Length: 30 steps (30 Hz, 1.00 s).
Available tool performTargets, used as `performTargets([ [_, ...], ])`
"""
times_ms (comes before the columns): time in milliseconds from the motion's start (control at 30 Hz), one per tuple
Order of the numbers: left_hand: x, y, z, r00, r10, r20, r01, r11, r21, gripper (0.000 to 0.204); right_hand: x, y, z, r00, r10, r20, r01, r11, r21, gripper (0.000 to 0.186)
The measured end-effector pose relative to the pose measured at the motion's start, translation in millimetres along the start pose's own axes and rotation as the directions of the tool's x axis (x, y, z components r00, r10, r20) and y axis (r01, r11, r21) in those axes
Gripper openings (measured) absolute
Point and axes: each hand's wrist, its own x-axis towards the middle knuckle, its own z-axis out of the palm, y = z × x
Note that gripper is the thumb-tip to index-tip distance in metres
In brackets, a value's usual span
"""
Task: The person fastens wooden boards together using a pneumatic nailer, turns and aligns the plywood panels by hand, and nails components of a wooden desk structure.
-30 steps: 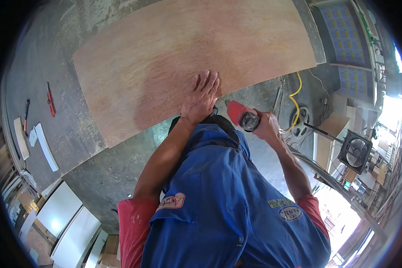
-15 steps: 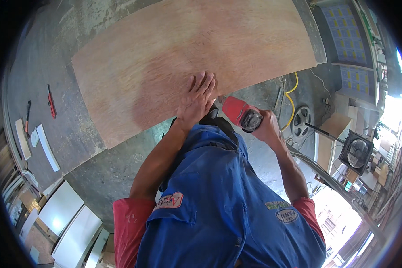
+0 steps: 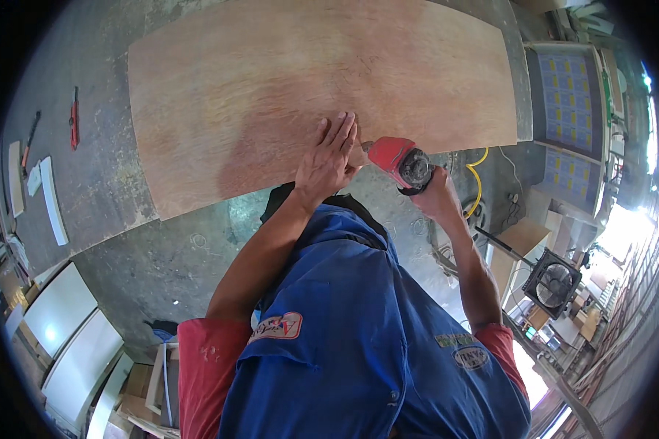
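Note:
My left hand (image 3: 328, 161) rests on a large plywood sheet (image 3: 220, 110), close to its near edge, with the fingers stretched out. Something small and tan shows beside its thumb side; I cannot make out what it is. In my right hand (image 3: 439, 194) is a red power drill (image 3: 392, 155) with a dark, round rear end. Its nose points left, at the sheet's near edge beside my left hand. Whether the tip touches the wood is too small to tell.
On the grey tabletop (image 3: 102, 172) at left lie a red utility knife (image 3: 74, 121), another slim tool (image 3: 29, 139) and pale strips (image 3: 51, 201). White panels (image 3: 62, 307) stand lower left. At right are a yellow hose (image 3: 479, 183), a black fan (image 3: 553, 282) and a cardboard box (image 3: 516, 249).
My right hand has brought the drill up, nearer the sheet's edge. My left hand remains on the plywood, slightly higher in view. The whole view has turned a little.

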Motion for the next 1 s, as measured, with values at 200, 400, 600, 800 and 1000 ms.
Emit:
performTargets([
  [200, 0, -1, 1, 0.998, -0.034, -0.046, 0.032, 0.998, -0.05, 0.088, 7, 14, 3, 0.996, -0.085, 0.008, 0.085, 0.99, -0.115, 0.029],
  [400, -3, 1, 1, 1.0, -0.03, -0.008, 0.03, 0.999, -0.04, 0.089, -4, -8, 0, 1.0, 0.009, 0.023, -0.005, 0.984, -0.177, 0.03],
  [600, -2, 0, -1, 0.999, 0.026, -0.023, -0.026, 1.0, 0.0, 0.087, -4, -7, -1, 1.0, 0.002, 0.014, 0.0, 0.993, -0.114, 0.031],
  [800, 10, 4, 7, 0.993, 0.113, -0.034, -0.112, 0.993, 0.039, 0.087, -50, 48, 10, 0.934, -0.196, -0.297, 0.215, 0.976, 0.031, 0.041],
  [1000, 42, 35, 39, 0.982, 0.161, 0.095, -0.178, 0.961, 0.212, 0.082, -88, 123, 18, 0.866, -0.062, -0.496, 0.262, 0.901, 0.345, 0.048],
])
